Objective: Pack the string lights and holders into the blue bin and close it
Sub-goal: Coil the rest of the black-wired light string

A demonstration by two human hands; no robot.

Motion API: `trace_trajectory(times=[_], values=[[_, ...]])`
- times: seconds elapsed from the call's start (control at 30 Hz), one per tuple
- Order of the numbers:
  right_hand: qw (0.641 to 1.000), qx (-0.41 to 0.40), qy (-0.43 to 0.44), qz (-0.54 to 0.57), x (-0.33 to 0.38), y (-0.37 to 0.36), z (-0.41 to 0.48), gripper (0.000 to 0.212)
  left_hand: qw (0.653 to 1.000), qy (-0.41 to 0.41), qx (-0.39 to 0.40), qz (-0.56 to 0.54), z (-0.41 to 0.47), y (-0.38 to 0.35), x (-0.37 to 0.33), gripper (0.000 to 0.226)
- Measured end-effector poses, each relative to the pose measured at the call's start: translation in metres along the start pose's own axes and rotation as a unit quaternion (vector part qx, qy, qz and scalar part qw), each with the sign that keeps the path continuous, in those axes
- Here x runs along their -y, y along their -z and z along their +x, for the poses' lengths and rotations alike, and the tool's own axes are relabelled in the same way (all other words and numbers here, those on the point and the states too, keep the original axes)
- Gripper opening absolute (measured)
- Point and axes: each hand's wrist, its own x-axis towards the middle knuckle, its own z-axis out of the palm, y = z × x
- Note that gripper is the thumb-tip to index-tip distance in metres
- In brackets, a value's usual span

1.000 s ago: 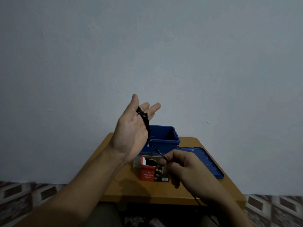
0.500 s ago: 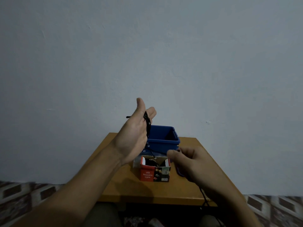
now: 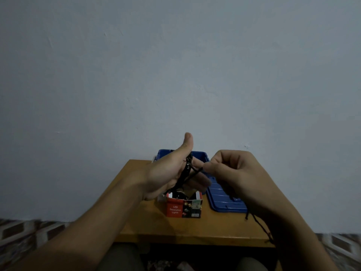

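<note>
At frame centre, the thin black string of lights point(image 3: 187, 167) lay looped over the left hand point(image 3: 164, 177), its fingers straight and thumb raised. The right hand point(image 3: 234, 173) pinched a strand just beside it. Light, limp and tangle-prone, the string probably handled best gripped as a coil. The open blue plastic bin point(image 3: 202, 154) stood behind.
</note>
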Motion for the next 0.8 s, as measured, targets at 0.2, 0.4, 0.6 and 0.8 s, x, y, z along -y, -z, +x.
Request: trace_trajectory(times=[0.2,0.4,0.6,0.8], values=[[0.999,-0.029,0.045,-0.001,-0.001,0.006,0.005,0.022,0.998,0.032,0.051,0.032,0.000,0.002,0.003,0.112],[0.996,-0.051,0.071,-0.001,-0.008,0.003,0.010,0.018,0.991,0.026,0.127,0.004,0.002,0.005,0.005,0.111],[0.996,-0.024,0.069,0.042,-0.011,0.000,0.008,0.017,0.987,0.031,0.159,0.007,0.000,0.009,0.007,0.108],[0.998,-0.012,0.065,0.003,-0.017,-0.003,0.011,0.021,0.982,0.029,0.184,-0.020,0.001,0.009,0.007,0.102]])
